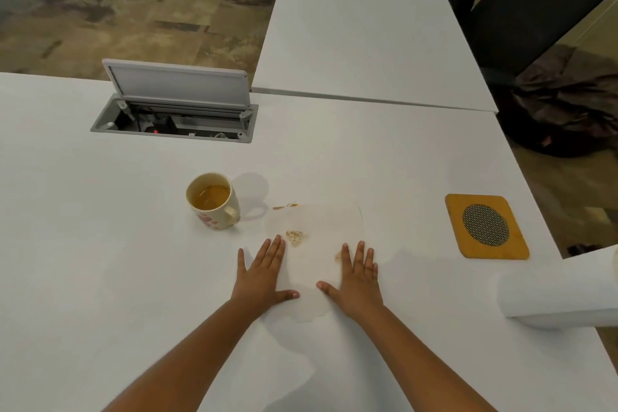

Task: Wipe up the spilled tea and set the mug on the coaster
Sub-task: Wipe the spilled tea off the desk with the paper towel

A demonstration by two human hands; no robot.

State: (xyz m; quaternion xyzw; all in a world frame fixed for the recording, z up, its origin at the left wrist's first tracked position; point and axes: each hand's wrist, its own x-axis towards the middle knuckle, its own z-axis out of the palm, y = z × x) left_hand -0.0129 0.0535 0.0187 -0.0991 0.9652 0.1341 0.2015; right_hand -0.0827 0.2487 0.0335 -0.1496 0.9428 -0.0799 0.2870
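Left hand [264, 273] and right hand [358, 278] flat, fingers straight, pressing paper towel [314, 234] (tea-stained), mug [214, 201] left of towel, coaster [486, 226] right

likely an office: long white desks [368, 43] with flip-up cable boxes [174, 110], a dark chair [535, 0], carpet-tiled floor [133, 10].

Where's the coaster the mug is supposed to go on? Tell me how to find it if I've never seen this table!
Start at the big white table and look along its right edge, past the paper towel under both flat hands. The coaster lies there alone, just beyond a white paper roll. It is the only yellow-orange square, with rounded corners and a dark mesh circle in its middle.
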